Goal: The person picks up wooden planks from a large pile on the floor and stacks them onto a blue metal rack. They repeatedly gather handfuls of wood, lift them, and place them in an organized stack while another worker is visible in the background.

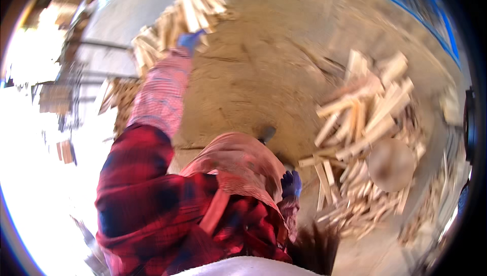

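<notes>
My left hand point(192, 40), in a blue glove, reaches far out at the upper left. It is at the near right side of a stack of split wood sticks point(188, 9) and looks to be touching them. Motion blur smears its fingers, so its grip is unclear. Low beside my orange-pink apron point(238, 157) is my right hand point(291, 183), in a purple glove with dark fingertips. No held thing shows there, and its fingers are too blurred to read. A large heap of loose wood sticks point(375, 106) lies to the right of that hand.
A round wooden block top point(390, 165) stands among the sticks at the right. More stacked wood point(124, 101) sits at the left by dark metal bars point(106, 45). Brown dirt floor point(243, 73) lies between the piles. A blue frame point(446, 27) curves along the upper right.
</notes>
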`<state>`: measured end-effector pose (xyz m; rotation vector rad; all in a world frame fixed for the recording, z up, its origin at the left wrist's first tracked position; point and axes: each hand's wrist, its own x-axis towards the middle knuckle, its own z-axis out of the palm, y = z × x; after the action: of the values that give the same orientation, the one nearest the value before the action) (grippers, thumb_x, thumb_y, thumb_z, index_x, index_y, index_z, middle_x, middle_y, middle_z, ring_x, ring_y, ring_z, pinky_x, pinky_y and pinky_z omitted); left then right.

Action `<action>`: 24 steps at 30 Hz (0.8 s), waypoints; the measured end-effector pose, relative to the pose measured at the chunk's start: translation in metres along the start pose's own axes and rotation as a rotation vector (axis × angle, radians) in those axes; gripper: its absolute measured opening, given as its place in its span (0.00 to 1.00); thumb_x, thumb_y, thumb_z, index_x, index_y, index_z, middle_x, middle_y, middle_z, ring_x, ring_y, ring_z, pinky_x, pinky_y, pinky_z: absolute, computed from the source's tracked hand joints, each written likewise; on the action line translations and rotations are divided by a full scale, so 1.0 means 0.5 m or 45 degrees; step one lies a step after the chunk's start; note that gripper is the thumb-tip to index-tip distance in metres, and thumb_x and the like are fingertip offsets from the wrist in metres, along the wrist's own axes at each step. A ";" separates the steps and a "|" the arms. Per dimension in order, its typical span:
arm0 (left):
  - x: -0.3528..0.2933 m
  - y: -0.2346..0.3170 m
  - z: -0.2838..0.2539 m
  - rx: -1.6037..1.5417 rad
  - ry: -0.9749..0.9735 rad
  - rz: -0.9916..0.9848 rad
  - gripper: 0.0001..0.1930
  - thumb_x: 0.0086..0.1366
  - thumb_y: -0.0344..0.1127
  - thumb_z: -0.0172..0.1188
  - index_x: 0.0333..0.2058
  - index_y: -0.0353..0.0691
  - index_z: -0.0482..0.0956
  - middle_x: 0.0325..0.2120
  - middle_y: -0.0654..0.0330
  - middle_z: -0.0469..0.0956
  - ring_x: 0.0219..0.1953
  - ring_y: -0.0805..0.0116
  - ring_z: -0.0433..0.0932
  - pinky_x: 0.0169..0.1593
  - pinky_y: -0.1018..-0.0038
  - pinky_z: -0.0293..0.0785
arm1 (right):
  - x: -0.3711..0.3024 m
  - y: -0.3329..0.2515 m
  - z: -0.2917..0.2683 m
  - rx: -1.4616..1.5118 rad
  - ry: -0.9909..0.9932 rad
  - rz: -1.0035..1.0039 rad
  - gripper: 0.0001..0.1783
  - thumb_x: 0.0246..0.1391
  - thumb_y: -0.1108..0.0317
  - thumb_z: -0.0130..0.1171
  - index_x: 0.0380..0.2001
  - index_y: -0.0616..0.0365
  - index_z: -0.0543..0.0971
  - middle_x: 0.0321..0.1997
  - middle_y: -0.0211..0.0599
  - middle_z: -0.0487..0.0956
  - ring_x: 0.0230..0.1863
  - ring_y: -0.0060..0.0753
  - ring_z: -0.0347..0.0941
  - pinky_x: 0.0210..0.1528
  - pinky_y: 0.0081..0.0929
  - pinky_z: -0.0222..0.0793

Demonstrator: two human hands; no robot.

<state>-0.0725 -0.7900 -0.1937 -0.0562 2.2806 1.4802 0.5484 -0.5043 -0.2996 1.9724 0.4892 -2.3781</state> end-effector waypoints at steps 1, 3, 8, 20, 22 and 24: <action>0.051 -0.031 -0.062 -0.024 -0.059 0.116 0.21 0.56 0.45 0.59 0.43 0.37 0.70 0.30 0.55 0.75 0.34 0.66 0.75 0.43 0.73 0.70 | 0.012 0.002 -0.009 0.036 0.018 0.005 0.17 0.53 0.55 0.53 0.45 0.48 0.71 0.42 0.37 0.76 0.37 0.34 0.72 0.36 0.34 0.69; 0.072 -0.082 0.050 -0.289 -0.063 -0.269 0.24 0.55 0.43 0.62 0.45 0.35 0.69 0.33 0.55 0.77 0.36 0.67 0.77 0.47 0.73 0.73 | 0.014 -0.025 -0.041 0.033 0.042 -0.058 0.13 0.53 0.57 0.54 0.40 0.50 0.72 0.35 0.36 0.77 0.31 0.31 0.72 0.30 0.30 0.69; -0.030 -0.302 0.336 1.414 -0.293 0.294 0.14 0.63 0.41 0.47 0.40 0.39 0.76 0.38 0.51 0.77 0.38 0.58 0.76 0.41 0.63 0.70 | -0.004 -0.050 0.016 0.366 0.046 -0.107 0.11 0.53 0.61 0.56 0.36 0.53 0.72 0.32 0.36 0.77 0.26 0.27 0.72 0.26 0.25 0.67; -0.488 0.021 1.114 0.687 -1.705 -0.200 0.34 0.54 0.42 0.63 0.55 0.31 0.63 0.51 0.47 0.69 0.54 0.60 0.67 0.56 0.71 0.62 | -0.002 -0.070 -0.207 0.780 0.472 -0.146 0.24 0.54 0.55 0.51 0.50 0.56 0.67 0.49 0.45 0.73 0.43 0.40 0.73 0.41 0.35 0.70; -0.432 -0.030 1.154 0.928 -1.545 0.048 0.35 0.53 0.44 0.63 0.55 0.31 0.63 0.52 0.46 0.68 0.54 0.59 0.67 0.57 0.70 0.61 | -0.001 -0.108 -0.213 0.823 0.482 -0.068 0.23 0.55 0.54 0.51 0.50 0.56 0.67 0.48 0.44 0.74 0.43 0.40 0.72 0.42 0.36 0.70; -0.346 -0.076 1.188 1.281 -1.518 0.376 0.29 0.54 0.45 0.60 0.49 0.31 0.69 0.47 0.48 0.72 0.49 0.58 0.72 0.52 0.71 0.66 | 0.025 -0.131 -0.222 0.867 0.502 -0.098 0.25 0.54 0.52 0.51 0.49 0.56 0.68 0.48 0.43 0.74 0.43 0.40 0.72 0.41 0.36 0.70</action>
<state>0.2861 -0.3158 -0.3689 1.1348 1.6892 0.0988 0.6384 -0.4121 -0.3141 2.7542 -0.3159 -2.4059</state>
